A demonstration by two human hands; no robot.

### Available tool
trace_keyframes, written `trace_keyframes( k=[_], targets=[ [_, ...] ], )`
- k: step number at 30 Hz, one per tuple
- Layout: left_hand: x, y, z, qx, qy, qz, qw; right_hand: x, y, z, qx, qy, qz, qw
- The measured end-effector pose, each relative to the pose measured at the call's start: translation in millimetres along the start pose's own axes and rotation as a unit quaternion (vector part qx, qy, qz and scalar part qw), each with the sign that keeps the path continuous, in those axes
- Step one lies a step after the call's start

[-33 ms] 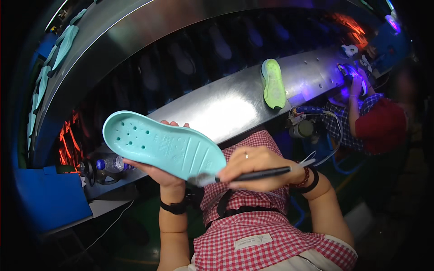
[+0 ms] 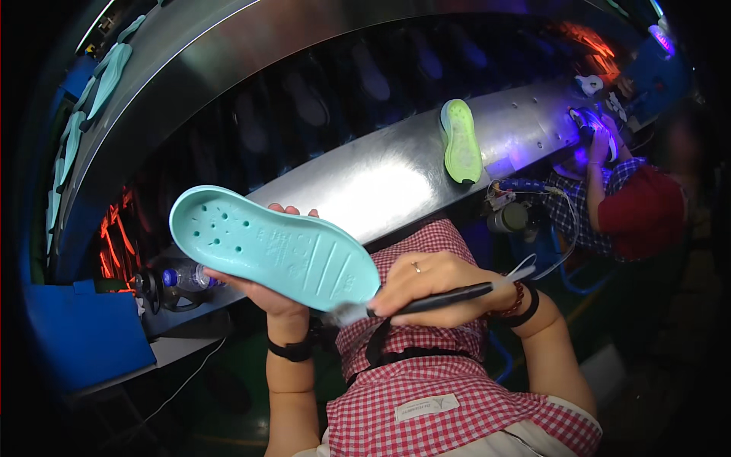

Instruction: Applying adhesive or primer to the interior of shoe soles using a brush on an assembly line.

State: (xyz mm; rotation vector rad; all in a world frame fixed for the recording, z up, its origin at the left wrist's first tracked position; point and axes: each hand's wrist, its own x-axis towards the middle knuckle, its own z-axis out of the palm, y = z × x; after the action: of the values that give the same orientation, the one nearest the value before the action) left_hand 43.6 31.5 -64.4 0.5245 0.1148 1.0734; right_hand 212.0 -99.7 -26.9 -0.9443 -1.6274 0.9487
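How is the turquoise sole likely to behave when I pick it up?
The turquoise sole is probably fairly stiff: its ends show no obvious sag beyond the left hand around its middle. It is likely light for its size, since one hand seems to bear it. Its shiny, holed end may feel slippery.

Yellow-green sole [image 2: 461,145] on metal bench [image 2: 373,186]

Open passage over a curved metal bench's [image 2: 373,194] middle.
A teal shoe sole [image 2: 285,251] in the left hand [image 2: 263,295] obstructs its near edge; rightward, a yellow-green shoe sole [image 2: 461,143] nearly spans the bench; a blue-capped bottle [image 2: 190,277] obstructs the left end.
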Motion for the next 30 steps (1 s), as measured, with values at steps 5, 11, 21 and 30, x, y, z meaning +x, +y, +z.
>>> trace_keyframes(
  k=[5, 11, 21, 30],
  targets=[
    [0.6, 12.9, 14.2, 0.010, -0.022, -0.001, 1.000, -6.2, 22.6, -7.1, 0.289, 0.080, 0.108, 0.948],
    [-31.6, -14.3, 39.0, -0.094, 0.032, -0.046, 0.994, 2.3, 21.0, 30.4, 0.505, 0.195, 0.152, 0.827],
    [-20.6, -5.8, 18.3, -0.063, -0.021, -0.096, 0.993, 6.0, 7.7, 22.4, 0.100, 0.124, 0.009, 0.987],
    [-15.7, 2.8, 17.9, 0.001, -0.009, -0.091, 0.996, 15.5, 1.3, 1.6, 0.056, 0.041, -0.029, 0.997]
  ],
)
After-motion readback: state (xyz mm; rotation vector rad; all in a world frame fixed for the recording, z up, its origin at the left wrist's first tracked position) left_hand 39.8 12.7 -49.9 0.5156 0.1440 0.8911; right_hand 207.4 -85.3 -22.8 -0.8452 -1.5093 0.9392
